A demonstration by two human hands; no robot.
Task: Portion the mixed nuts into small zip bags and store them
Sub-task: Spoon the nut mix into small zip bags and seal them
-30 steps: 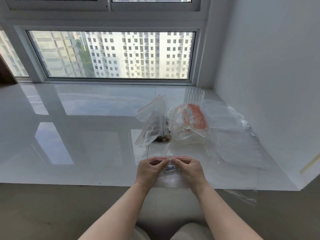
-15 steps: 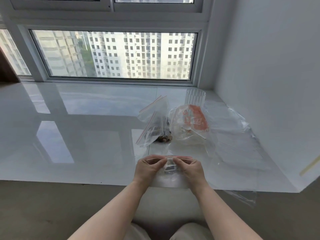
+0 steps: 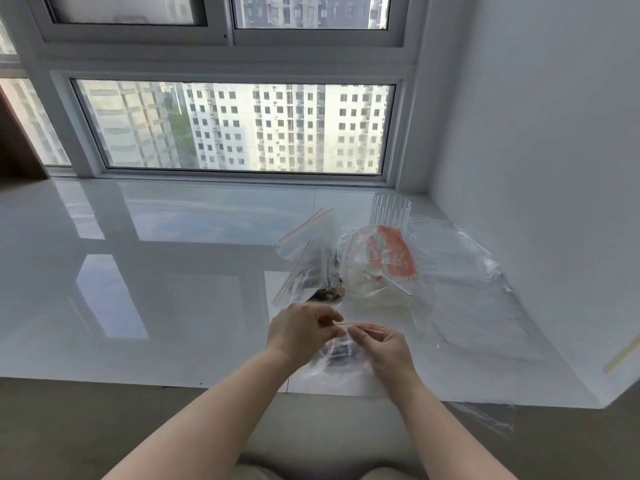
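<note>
A small clear zip bag (image 3: 341,356) with a red zip line and dark nuts inside is held just above the white sill (image 3: 173,289), near its front edge. My left hand (image 3: 299,329) pinches the left part of the bag's zip strip. My right hand (image 3: 384,348) pinches the strip beside it, fingertips nearly touching the left hand's. Behind them two small zip bags (image 3: 308,261) with red lines lean together, dark nuts (image 3: 330,292) showing at their base. A larger crumpled clear bag with orange print (image 3: 384,265) lies right of those.
A clear ribbed plastic cup (image 3: 391,211) stands behind the orange-printed bag. Loose clear plastic sheets (image 3: 478,296) spread to the right, up to the white wall, and one hangs over the sill's front edge. The window runs along the back.
Both hands have lifted the small bag slightly and moved closer together at the zip strip. The camera has tilted up, showing more of the window.
</note>
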